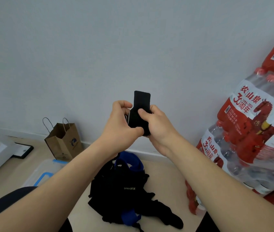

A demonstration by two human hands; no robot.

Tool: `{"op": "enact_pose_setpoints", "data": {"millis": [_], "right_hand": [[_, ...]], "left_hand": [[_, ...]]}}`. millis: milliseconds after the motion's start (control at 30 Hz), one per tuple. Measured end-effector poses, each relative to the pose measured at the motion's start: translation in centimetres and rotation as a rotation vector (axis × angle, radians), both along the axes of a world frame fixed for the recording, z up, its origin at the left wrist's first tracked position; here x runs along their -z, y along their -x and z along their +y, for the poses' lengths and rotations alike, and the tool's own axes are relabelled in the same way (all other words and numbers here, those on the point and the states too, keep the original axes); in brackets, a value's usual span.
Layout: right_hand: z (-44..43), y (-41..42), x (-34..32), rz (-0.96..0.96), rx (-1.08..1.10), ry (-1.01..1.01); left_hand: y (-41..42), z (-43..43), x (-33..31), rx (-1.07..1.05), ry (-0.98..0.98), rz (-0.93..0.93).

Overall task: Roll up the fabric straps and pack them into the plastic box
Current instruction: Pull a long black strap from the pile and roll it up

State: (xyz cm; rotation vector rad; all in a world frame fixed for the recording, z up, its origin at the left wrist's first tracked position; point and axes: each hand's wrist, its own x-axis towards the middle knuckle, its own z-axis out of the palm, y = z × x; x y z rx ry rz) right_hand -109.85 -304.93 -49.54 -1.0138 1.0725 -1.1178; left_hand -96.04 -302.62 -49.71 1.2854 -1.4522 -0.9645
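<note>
Both hands are raised in front of the wall and grip one black fabric strap [141, 102], partly rolled, its free end sticking up above the fingers. My left hand [121, 124] curls round the roll from the left. My right hand [154, 124] holds it from the right, thumb pressed on the front. On the floor below lies a heap of black and blue straps [124, 190], one marked XUEYING. The clear plastic box [37, 173] with blue latches sits at the lower left, partly hidden by my left forearm.
A brown paper bag [64, 143] stands by the wall left of my hands. Shrink-wrapped packs of water bottles [253, 131] are stacked along the right. A white board and a dark frame [23, 149] lie at the far left.
</note>
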Motion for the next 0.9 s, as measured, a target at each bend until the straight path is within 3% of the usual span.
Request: {"op": "enact_pose_setpoints", "data": {"millis": [133,233,333,400,500,600,733,900], "right_hand": [[0.4,-0.1,-0.3,-0.066,-0.034,-0.080],[0.4,0.0,-0.2,-0.100,0.064,-0.053],[0.3,0.0,-0.2,0.071,0.218,0.135],[0.3,0.3,-0.4,0.240,0.283,0.335],[0.5,0.8,-0.4,0.374,0.286,0.499],[0.9,0.8,-0.2,0.426,0.236,0.543],[1.3,-0.3,0.3,0.235,0.196,0.414],[0.9,0.4,0.5,0.146,-0.057,0.080]], "left_hand": [[0.4,0.0,0.4,-0.024,0.129,-0.197],[0.5,-0.2,0.4,-0.033,0.161,-0.247],[0.6,-0.2,0.4,-0.038,0.190,-0.244],[0.8,-0.1,0.1,0.027,0.063,-0.128],[0.7,-0.3,-0.8,0.202,-0.292,0.328],[0.5,-0.4,-1.0,0.209,-0.299,0.444],[0.3,-0.4,-0.3,0.141,0.001,0.189],[-1.1,-0.5,-0.4,0.129,0.102,-0.001]]}}
